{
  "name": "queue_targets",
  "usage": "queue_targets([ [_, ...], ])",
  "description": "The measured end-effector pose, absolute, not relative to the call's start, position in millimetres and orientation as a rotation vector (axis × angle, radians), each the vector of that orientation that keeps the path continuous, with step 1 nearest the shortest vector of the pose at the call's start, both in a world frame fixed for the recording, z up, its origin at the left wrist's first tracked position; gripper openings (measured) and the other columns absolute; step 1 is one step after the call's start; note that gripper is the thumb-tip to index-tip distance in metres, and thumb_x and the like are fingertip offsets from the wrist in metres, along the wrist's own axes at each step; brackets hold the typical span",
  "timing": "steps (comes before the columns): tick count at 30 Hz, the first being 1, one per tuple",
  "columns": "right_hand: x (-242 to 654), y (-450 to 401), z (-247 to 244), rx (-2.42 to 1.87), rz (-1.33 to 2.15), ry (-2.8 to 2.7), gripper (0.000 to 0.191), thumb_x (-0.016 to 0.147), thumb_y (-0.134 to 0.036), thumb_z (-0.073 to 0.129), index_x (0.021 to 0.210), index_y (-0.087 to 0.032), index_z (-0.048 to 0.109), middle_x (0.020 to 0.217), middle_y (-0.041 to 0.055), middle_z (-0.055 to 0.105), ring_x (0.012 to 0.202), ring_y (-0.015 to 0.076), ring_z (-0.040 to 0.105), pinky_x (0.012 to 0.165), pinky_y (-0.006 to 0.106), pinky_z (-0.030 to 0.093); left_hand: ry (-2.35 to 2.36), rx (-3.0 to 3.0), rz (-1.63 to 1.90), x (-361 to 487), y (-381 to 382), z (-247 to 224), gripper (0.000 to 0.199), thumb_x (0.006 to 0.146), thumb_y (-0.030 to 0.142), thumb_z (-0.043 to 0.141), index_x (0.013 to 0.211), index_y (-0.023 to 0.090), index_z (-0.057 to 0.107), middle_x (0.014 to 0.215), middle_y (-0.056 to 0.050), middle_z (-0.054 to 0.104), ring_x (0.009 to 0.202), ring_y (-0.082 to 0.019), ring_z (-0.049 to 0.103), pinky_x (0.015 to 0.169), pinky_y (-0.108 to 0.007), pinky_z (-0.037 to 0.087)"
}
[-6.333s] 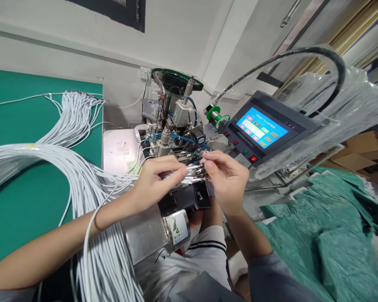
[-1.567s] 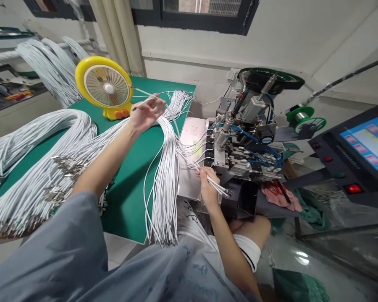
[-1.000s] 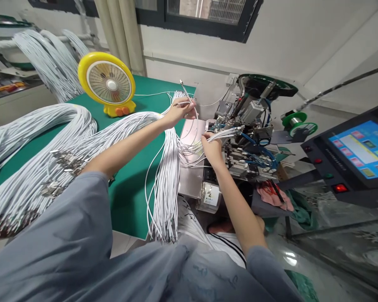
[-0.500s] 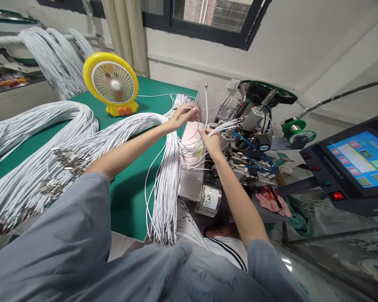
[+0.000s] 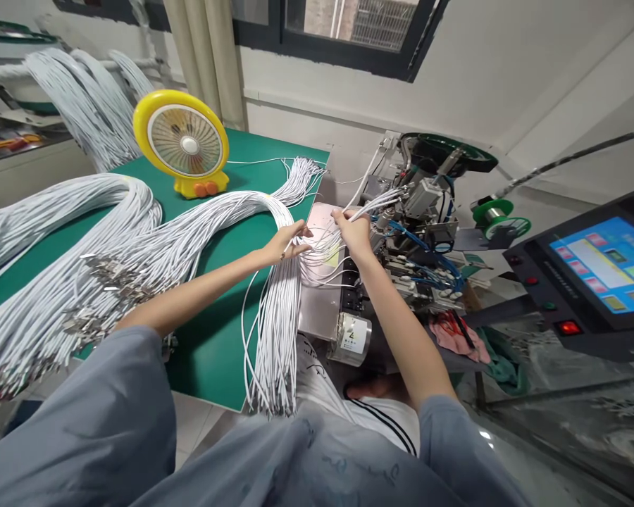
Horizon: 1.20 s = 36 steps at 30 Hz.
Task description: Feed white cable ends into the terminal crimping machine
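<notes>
Our right hand (image 5: 355,232) is pinching a few cable ends (image 5: 383,203) right at the machine (image 5: 423,218), while our left hand (image 5: 288,243) grips the cable bundle (image 5: 275,282) draped over the bench's (image 5: 211,338) right edge. Loose loops there could easily snag and tangle.

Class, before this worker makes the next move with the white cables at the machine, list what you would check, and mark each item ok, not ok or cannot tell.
1. Right hand grips a small bunch of cables with ends pointing at the machine: ok.
2. Left hand rests on the big cable bundle at the green mat edge: ok.
3. Held cable ends even and aligned: cannot tell, too small.
4. Loose cables clear of the machine's moving parts: cannot tell.
5. Touchscreen lit: ok; its reading: cannot tell.
6. Fan stands apart from both hands: ok.
</notes>
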State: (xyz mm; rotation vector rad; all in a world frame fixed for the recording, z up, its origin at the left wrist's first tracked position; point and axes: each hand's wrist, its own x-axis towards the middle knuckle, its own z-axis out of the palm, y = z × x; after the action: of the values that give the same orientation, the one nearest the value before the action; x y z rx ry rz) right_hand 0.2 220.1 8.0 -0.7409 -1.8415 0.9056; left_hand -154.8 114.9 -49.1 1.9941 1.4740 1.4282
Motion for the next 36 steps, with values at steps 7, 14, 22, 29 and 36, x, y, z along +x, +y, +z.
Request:
queue_targets([
  [7,-2,218,10,-0.76,0.907,-1.809,0.034,0.075,-0.044,0.057,0.055,-0.016,0.055,0.047,-0.0046,0.043,0.047,0.0091,0.038,0.048,0.024,0.03,1.586,2.035,1.318,-146,115,-64,0.02,0.078,0.026,0.057,0.094,0.018,0.047,0.088,-0.004,0.059,0.077,-0.015,0.062,0.066,-0.025,0.046],
  [14,6,220,13,-0.767,0.949,-1.777,0.027,0.079,-0.037,0.052,0.067,-0.016,0.064,0.066,0.0029,0.062,0.061,0.0139,0.054,0.057,0.025,0.043,1.788,1.973,1.393,-145,99,-50,0.019,0.073,0.017,0.055,0.09,0.019,0.047,0.08,0.0,0.055,0.066,-0.013,0.054,0.062,-0.025,0.039],
  [22,-3,217,18,-0.794,0.963,-1.733,0.035,0.083,-0.043,0.049,0.071,-0.015,0.067,0.062,0.0026,0.061,0.058,0.0127,0.055,0.054,0.025,0.042,1.772,1.847,1.466,-138,99,-51,0.021,0.069,0.011,0.053,0.085,0.019,0.042,0.075,0.004,0.051,0.061,-0.009,0.054,0.059,-0.021,0.038],
  [29,-28,232,39,-0.777,1.129,-1.619,0.049,0.081,-0.058,0.049,0.063,-0.015,0.062,0.051,-0.0012,0.051,0.042,0.007,0.045,0.043,0.021,0.037,1.679,1.738,1.545,-133,100,-55,0.029,0.063,0.011,0.055,0.089,0.019,0.045,0.069,0.006,0.049,0.058,-0.009,0.048,0.06,-0.022,0.037],
  [36,-24,239,39,-0.79,1.279,-1.372,0.049,0.079,-0.061,0.052,0.064,-0.015,0.057,0.053,-0.0021,0.049,0.038,0.0036,0.039,0.036,0.018,0.033,1.456,1.435,1.855,-140,95,-48,0.026,0.061,0.016,0.05,0.08,0.021,0.033,0.07,0.005,0.048,0.051,-0.007,0.04,0.049,-0.02,0.033],
])
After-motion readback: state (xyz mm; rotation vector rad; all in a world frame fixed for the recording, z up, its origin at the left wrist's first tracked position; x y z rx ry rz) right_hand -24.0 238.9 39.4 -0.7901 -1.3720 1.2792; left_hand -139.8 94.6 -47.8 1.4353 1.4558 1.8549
